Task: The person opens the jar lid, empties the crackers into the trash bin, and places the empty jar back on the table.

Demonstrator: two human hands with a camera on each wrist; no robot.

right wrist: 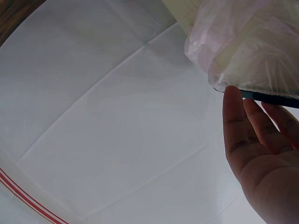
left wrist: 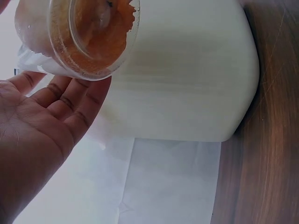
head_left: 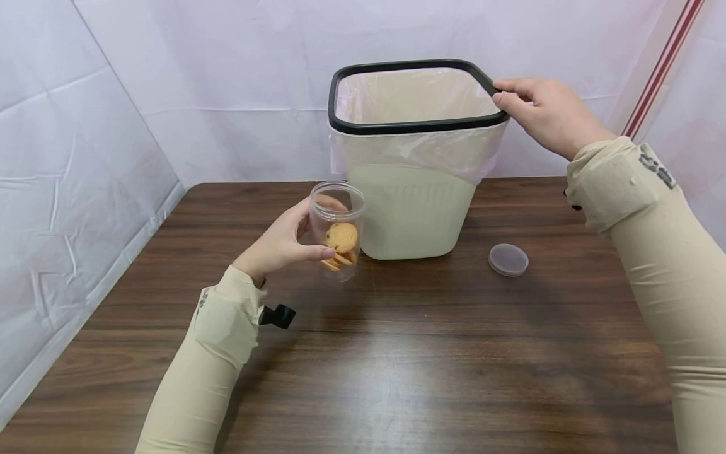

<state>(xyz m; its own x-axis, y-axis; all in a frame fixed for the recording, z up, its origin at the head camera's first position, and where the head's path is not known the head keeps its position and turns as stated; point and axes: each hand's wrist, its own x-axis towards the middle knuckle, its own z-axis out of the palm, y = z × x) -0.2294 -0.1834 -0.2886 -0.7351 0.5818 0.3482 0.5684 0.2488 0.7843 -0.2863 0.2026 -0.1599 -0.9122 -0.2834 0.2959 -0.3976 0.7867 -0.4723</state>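
Note:
My left hand (head_left: pixel 280 241) grips a clear plastic jar (head_left: pixel 337 200), thumb on the near side and fingers round behind it. Inside the jar are several round cookies (head_left: pixel 341 238); its top has no lid on. The jar is held up in front of the trash can (head_left: pixel 411 211), whose pale green body wears a black rim ring (head_left: pixel 416 127) over a thin pinkish liner bag (head_left: pixel 420 148). At the can's right corner my right hand (head_left: pixel 553 113) rests its fingertips on the ring. Those fingers reach out fairly straight in the right wrist view.
A clear round lid (head_left: pixel 508 260) lies on the dark wooden table (head_left: pixel 454 359), right of the can. White sheeting (head_left: pixel 238 82) hangs behind and at the sides. A red stripe (head_left: pixel 663 66) runs down it at the right.

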